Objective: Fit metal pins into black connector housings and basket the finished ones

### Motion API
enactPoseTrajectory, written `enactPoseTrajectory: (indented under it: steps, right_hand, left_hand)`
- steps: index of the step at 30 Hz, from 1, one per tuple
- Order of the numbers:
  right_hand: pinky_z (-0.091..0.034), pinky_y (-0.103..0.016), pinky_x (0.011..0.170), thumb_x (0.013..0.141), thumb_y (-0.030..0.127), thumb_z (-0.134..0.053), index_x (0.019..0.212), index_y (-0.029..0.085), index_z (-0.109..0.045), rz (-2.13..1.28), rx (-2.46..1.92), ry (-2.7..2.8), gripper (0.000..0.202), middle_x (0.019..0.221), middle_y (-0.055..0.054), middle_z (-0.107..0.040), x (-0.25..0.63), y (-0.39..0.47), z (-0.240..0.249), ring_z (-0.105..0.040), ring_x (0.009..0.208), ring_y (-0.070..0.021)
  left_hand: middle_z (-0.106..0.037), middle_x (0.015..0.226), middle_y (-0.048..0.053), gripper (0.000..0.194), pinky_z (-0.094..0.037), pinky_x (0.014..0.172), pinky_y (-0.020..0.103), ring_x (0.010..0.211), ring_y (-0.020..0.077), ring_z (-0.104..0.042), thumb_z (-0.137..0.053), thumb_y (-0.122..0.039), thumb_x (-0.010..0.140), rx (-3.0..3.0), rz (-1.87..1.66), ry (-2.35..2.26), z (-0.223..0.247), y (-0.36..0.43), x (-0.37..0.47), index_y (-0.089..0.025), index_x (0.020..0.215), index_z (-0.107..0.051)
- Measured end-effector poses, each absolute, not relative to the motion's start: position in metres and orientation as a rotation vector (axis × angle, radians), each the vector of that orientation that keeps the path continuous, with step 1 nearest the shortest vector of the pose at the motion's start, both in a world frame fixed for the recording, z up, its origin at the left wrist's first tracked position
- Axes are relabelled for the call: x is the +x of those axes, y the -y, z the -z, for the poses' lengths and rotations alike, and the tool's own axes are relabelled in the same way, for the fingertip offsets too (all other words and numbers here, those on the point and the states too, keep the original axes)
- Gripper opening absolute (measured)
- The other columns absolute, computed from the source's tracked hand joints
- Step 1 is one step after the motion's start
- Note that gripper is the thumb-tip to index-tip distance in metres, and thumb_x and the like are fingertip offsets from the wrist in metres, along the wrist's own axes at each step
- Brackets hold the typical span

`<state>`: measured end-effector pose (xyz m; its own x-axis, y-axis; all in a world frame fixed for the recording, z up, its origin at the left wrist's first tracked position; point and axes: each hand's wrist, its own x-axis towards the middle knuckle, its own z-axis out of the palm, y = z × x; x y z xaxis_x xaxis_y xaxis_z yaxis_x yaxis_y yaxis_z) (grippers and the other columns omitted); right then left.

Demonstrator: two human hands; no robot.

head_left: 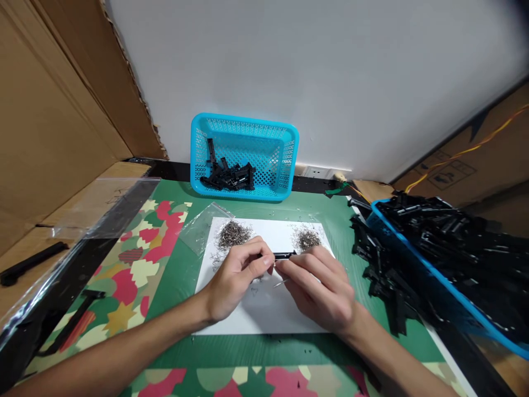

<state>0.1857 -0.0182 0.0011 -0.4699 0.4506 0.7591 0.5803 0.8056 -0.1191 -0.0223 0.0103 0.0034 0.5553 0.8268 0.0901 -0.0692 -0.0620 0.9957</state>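
The slim black part [285,255] sits at the centre of the frame, held level between both hands just above a white sheet of paper [260,314]. The left hand [243,267] is closed in a pinch on its left end, thumb against bent fingers. The right hand [320,281] is curled at its right end, with a thin metal tool [280,283] poking out from under its fingers; the fingers hide most of that grip, so the tool may be tweezers or a pick.

The part looks like moulded plastic: probably light, stiff and rather smooth, with narrow sections that could snap if bent. Its ends seem the sensible place to take hold, leaving the middle bare.

On the paper, beyond the hands, lie two heaps of tiny metal pieces, a left heap [233,234] and a right heap [309,239], both with strays around them.

At upper centre, a blue basket [248,194] tilts towards the viewer, a small cluster of black pieces [231,175] in its lower left. At right of the frame, a blue bin [380,223] is piled high with similar black pieces [446,231]; more spill [388,292] along its near side.
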Motion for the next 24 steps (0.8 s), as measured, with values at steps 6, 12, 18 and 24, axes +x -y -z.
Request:
enactPoseTrajectory:
  steps: [6, 12, 18, 24]
  right_hand:
    - [-0.043, -0.031, 0.061, 0.091, 0.0, -0.066, 0.104, 0.017, -0.067, 0.015, -0.957, 1.966, 0.022, 0.079, -0.004, -0.063, 0.183, 0.019, -0.011, -0.053, 0.067, -0.0158]
    - [-0.04, -0.028, 0.055, 0.092, 0.005, -0.068, 0.103, 0.02, -0.071, -0.144, -1.021, 1.891, 0.018, 0.071, 0.002, -0.053, 0.183, 0.021, -0.014, -0.049, 0.06, -0.0128]
    - [-0.034, -0.027, 0.051, 0.089, 0.0, -0.071, 0.101, 0.019, -0.07, 0.044, -0.944, 1.938, 0.022, 0.069, 0.002, -0.053, 0.179, 0.026, -0.011, -0.043, 0.057, -0.0111]
    - [-0.036, -0.026, 0.051, 0.09, 0.0, -0.07, 0.101, 0.018, -0.069, 0.068, -0.909, 1.986, 0.021, 0.07, 0.001, -0.058, 0.179, 0.027, -0.016, -0.046, 0.057, -0.0111]
  left_hand:
    - [-0.056, 0.101, 0.005, 0.038, -0.039, 0.069, 0.029, 0.082, 0.0163, -0.052, -0.041, -0.042, 0.112, 1.569, -0.927, -0.796, 0.001, -0.008, -0.021, -0.02, 0.104, -0.071]
    - [-0.057, 0.122, 0.005, 0.034, -0.048, 0.086, 0.03, 0.103, 0.0184, -0.059, -0.056, -0.039, 0.108, 1.509, -1.068, -0.764, 0.016, -0.003, -0.018, -0.032, 0.14, -0.05]
    - [-0.063, 0.116, 0.004, 0.052, -0.05, 0.08, 0.026, 0.097, 0.0161, -0.063, -0.072, -0.035, 0.1, 1.502, -1.107, -0.777, 0.02, -0.002, -0.019, -0.032, 0.147, -0.05]
    - [-0.07, 0.121, 0.007, 0.043, -0.052, 0.075, 0.026, 0.099, 0.0191, -0.066, -0.077, -0.035, 0.096, 1.515, -1.118, -0.814, 0.016, -0.001, -0.019, -0.029, 0.137, -0.069]
